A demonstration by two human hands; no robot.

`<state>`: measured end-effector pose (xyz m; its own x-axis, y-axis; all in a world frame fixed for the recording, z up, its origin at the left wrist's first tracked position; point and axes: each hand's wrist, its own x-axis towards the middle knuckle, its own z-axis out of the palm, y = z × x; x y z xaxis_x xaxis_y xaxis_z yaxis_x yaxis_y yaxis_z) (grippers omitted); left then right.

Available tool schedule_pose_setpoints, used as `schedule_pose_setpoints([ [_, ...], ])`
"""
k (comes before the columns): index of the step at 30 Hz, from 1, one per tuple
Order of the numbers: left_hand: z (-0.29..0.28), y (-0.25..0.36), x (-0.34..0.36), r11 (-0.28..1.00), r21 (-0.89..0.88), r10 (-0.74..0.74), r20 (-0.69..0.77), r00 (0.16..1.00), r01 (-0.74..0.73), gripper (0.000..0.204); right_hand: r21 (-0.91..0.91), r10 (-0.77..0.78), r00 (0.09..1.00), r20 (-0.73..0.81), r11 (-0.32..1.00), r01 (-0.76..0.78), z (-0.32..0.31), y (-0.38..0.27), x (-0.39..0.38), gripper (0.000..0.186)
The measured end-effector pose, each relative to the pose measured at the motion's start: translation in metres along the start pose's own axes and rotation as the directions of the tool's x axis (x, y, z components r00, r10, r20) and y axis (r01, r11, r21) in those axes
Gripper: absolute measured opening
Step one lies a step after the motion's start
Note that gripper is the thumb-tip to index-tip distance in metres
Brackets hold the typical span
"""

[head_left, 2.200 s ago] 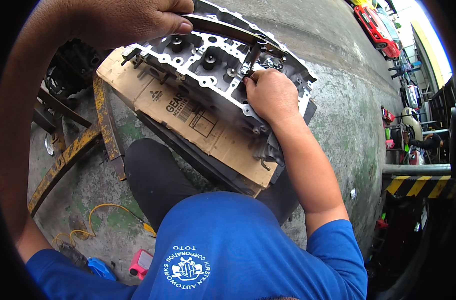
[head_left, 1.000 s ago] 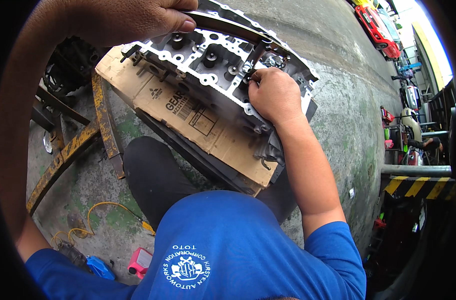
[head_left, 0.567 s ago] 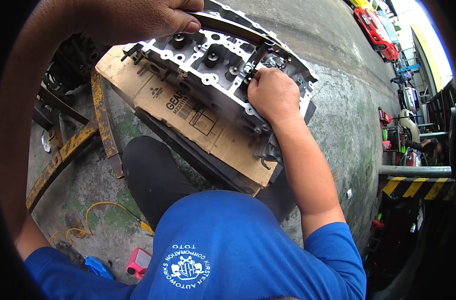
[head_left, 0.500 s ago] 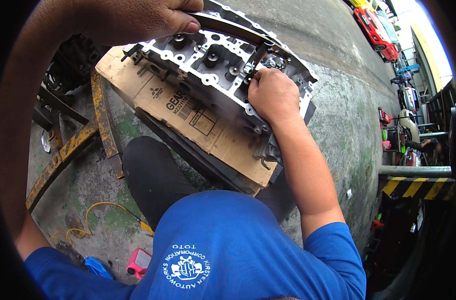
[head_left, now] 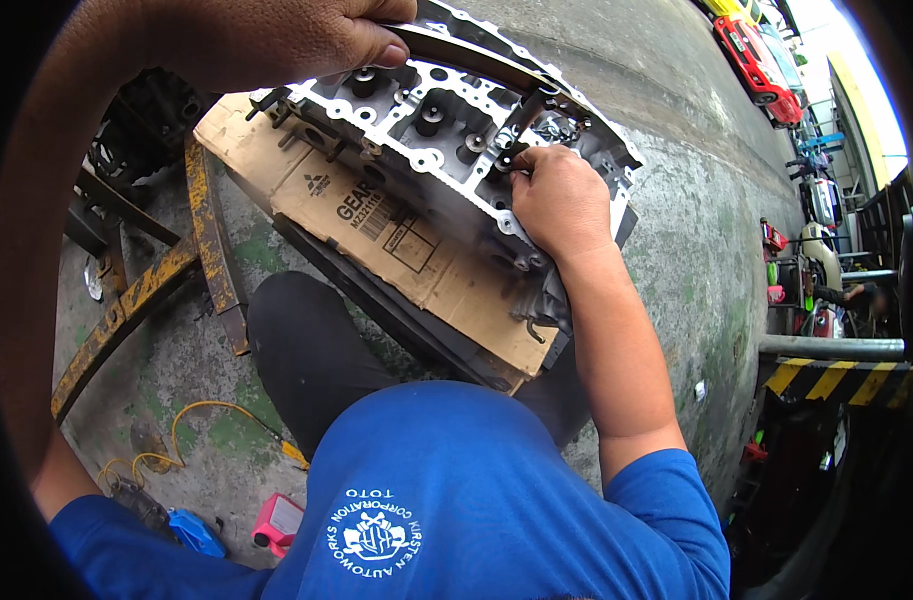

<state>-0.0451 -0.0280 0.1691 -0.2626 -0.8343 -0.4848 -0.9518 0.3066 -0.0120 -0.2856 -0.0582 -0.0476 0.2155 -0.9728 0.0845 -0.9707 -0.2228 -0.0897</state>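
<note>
A bare metal engine cylinder head [head_left: 427, 160] lies in front of me on flattened cardboard [head_left: 297, 165]. My left hand [head_left: 287, 40] is closed around the end of a long dark metal lever bar [head_left: 467, 58], which crosses above the head. Near its right part, the bar meets an upright metal fitting [head_left: 523, 115] standing in the head. Right beside that fitting, my right hand [head_left: 567, 205] has thumb and forefinger pinched together low in a recess. Whatever the fingertips hold is too small or hidden. Round valve stem wells [head_left: 432, 115] show to the left.
Under the cardboard is a dark stand [head_left: 377, 300] between my knees. Yellow worn steel legs [head_left: 212, 230] stand at the left. A yellow hose [head_left: 182, 425], a blue container [head_left: 197, 532] and a pink container [head_left: 277, 522] lie on the floor. Parked cars [head_left: 757, 70] are far right.
My right hand has shifted slightly right and back from the fitting, and its pinched thumb and forefinger show more. The left hand stays on the bar.
</note>
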Motion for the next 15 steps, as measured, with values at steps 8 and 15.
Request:
schedule_pose_setpoints([
  [8,-0.0011,0.0077,0.0030,0.996,0.020,-0.082,0.021,0.996,0.082,0.043,-0.025,-0.043,0.999,-0.027,0.999,0.043,0.0018,0.0005,-0.0003,0.021],
  [15,0.0004,0.0073,0.0018,0.996,0.029,-0.087,0.002,0.996,0.087,0.042,-0.030,-0.058,0.998,-0.030,0.998,0.057,0.0030,0.0006,0.0005,0.022],
])
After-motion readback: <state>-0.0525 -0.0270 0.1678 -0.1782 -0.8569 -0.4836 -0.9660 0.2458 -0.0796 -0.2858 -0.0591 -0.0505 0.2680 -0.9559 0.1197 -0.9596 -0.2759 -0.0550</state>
